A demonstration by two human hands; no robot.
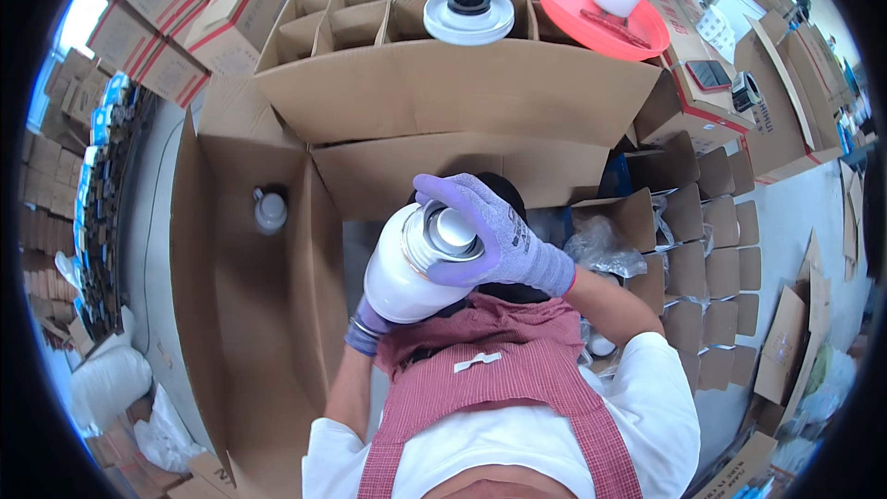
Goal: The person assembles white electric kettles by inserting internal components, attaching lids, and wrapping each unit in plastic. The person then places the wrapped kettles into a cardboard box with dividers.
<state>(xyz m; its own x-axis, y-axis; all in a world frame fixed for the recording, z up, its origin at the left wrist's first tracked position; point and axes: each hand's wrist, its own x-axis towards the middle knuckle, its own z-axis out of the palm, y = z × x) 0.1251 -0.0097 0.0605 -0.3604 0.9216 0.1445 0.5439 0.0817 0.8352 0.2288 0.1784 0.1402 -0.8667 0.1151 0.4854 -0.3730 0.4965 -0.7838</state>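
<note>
A white vacuum flask [407,279] is tilted in front of my apron, its mouth turned up towards me. My left hand [370,325], in a purple-grey glove, supports its lower left side; most of those fingers are hidden behind the body. From the right, my gloved right hand [504,242] curves its thumb and fingers around the neck. Between them shows a round white stopper [454,229] inside the silvery threaded mouth. Whether the fingertips press the stopper or only the neck is hard to see.
To the left, a tall open carton [242,370] contains a small white cup-like part [270,211]. Ahead, a divided carton [457,83] bears a white lid with a black ring [469,14] and a red basin [565,2]. Cardboard dividers [684,263] and plastic bags [605,248] lie right.
</note>
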